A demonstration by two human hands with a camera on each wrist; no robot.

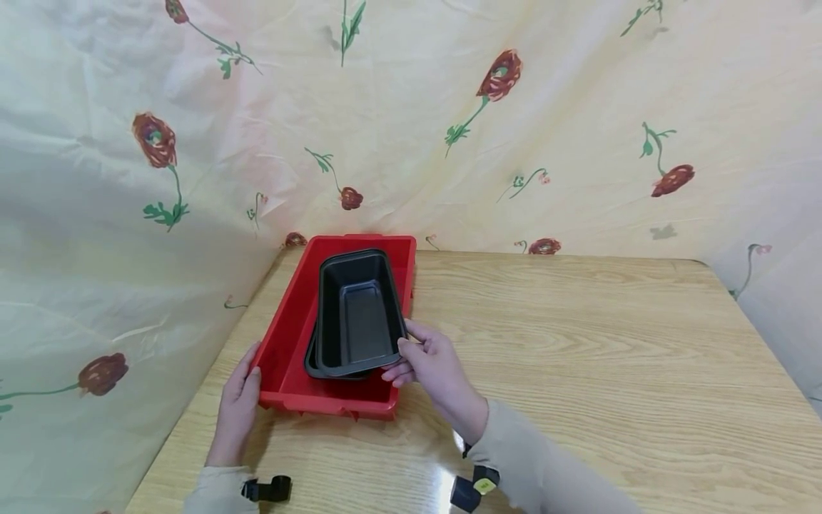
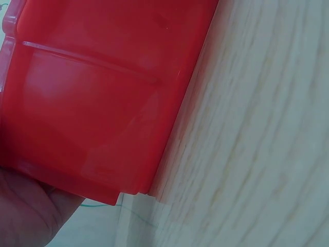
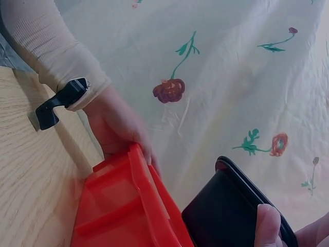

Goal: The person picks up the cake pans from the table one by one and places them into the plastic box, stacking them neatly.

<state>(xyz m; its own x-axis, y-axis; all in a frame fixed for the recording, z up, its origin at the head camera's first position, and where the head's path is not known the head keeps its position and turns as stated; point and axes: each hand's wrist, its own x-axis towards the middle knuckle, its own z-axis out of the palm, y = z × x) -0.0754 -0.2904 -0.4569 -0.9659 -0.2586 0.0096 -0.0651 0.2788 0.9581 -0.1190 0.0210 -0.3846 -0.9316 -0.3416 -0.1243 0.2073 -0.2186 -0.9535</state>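
A red plastic tray (image 1: pixel 282 350) lies on the left part of the table, with a black loaf pan (image 1: pixel 366 321) in it. Beneath that pan, the rim of a second dark pan (image 1: pixel 311 360) shows at the lower left. My left hand (image 1: pixel 240 403) grips the tray's near left corner, the thumb over the rim. With thumb and fingers my right hand (image 1: pixel 433 368) pinches the upper pan's near right corner. In the right wrist view this pan (image 3: pixel 226 211) stands tilted, partly above the tray's rim. The left wrist view shows the tray's outer wall (image 2: pixel 103 103) beside the left palm.
A wooden table (image 1: pixel 578 357) stretches to the right of the tray. Flower-patterned cloth (image 1: pixel 398 128) hangs behind it and along the left side. Black camera straps (image 1: pixel 266 490) sit around both wrists.
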